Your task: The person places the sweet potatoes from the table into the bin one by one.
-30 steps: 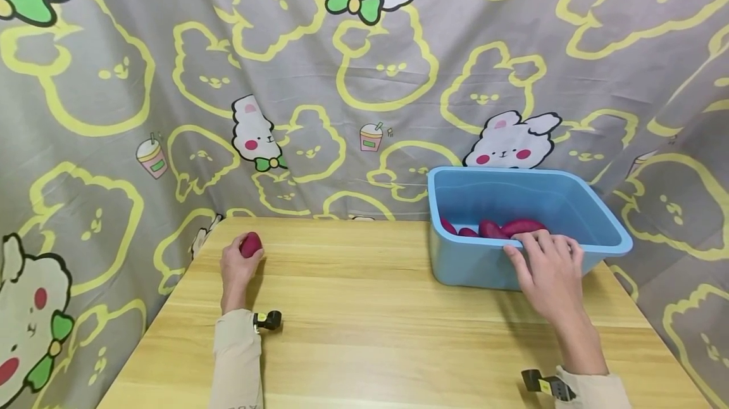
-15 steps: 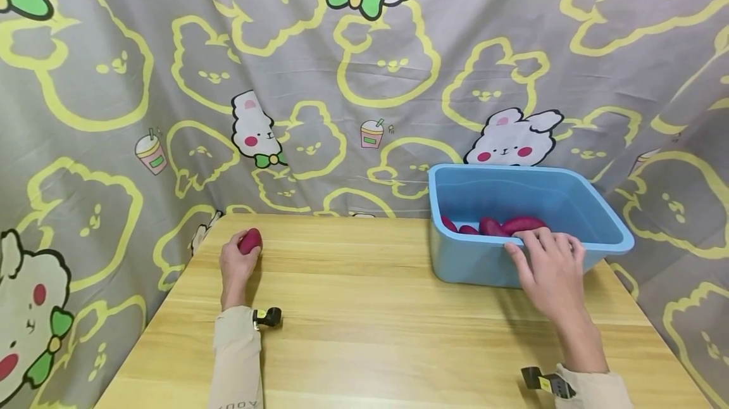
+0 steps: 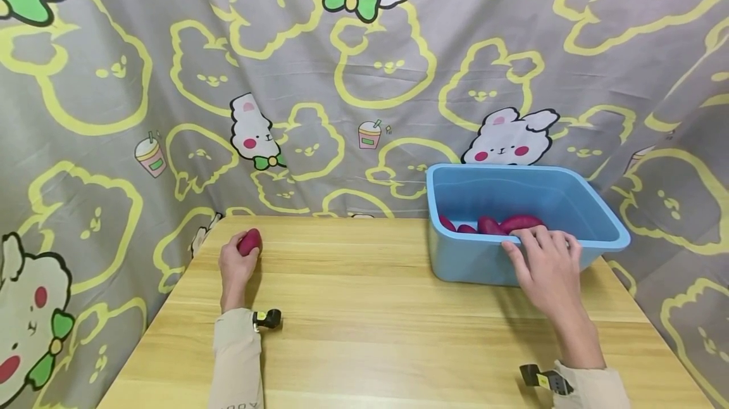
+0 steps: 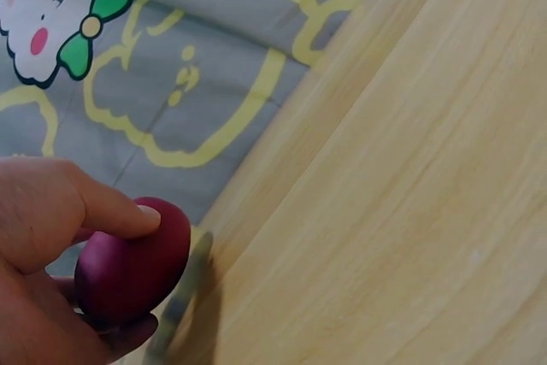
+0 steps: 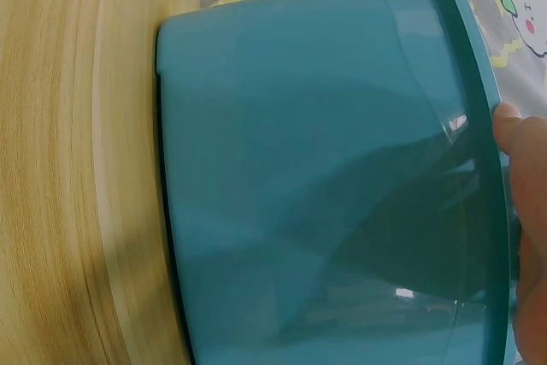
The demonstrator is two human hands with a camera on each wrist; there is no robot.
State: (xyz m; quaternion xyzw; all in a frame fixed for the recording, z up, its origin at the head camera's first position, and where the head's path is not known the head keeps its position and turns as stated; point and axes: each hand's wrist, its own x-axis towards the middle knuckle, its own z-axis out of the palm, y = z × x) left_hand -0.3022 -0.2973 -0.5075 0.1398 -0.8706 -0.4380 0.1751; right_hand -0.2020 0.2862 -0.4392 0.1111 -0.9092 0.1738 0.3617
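Note:
At the table's far left, my left hand [image 3: 236, 264] holds a smooth dark red sweet potato [image 3: 249, 242] between thumb and fingers. The left wrist view shows the rounded sweet potato [image 4: 134, 264] close up, pinched near the table edge. On the right, my right hand [image 3: 549, 270] grips the front rim of a blue plastic bin [image 3: 478, 263], its fingers hooked over the edge. Several more dark red sweet potatoes [image 3: 521, 223] lie inside the bin, partly hidden by its front wall. In the right wrist view, the thumb [image 5: 508, 126] rests at the bin's rim.
The wooden table [image 3: 364, 333] spans the space between both hands. Behind and beside it hangs a grey curtain [image 3: 307, 67] with yellow outlines and white rabbit figures. The bin stands at the table's back right, close to the curtain.

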